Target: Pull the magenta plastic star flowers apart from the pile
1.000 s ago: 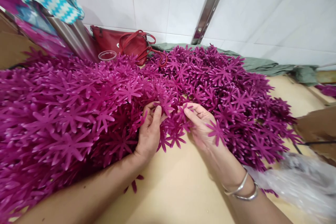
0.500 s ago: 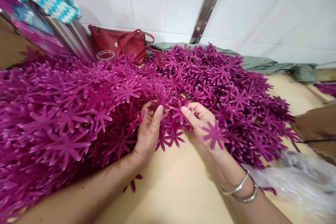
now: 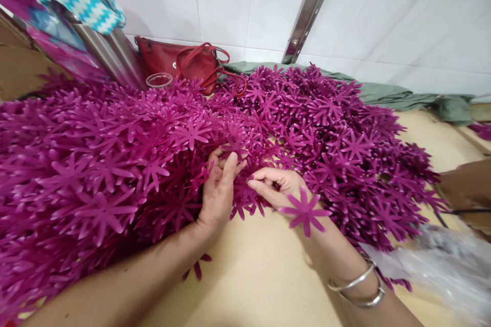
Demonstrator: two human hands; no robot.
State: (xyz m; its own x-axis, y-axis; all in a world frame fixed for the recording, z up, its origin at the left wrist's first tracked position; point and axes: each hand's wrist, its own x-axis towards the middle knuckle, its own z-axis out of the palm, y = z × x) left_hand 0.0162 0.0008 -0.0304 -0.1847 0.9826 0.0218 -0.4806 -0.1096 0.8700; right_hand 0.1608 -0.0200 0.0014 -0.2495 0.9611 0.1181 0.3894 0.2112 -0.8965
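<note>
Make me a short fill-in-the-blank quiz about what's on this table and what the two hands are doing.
1. The heap of flowers on the table is ____ in colour.
2. The handbag against the tiled wall is ____.
3. The bangles are on the ____ wrist.
4. A single flower lies on the back of the ____ hand, while the left hand pinches flowers at the heap's edge.

Missing words: purple; red; right; right

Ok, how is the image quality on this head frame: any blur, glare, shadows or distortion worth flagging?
Head view: wide-angle bend, the metal bracket and wall tile lines lean and curve toward the edges; flat, even light with only soft shadows under both forearms on the table; mild sheen on the purple flowers and white tiles; left hand and right hand fairly sharp; the clear plastic bag at the right edge is smeared.
</note>
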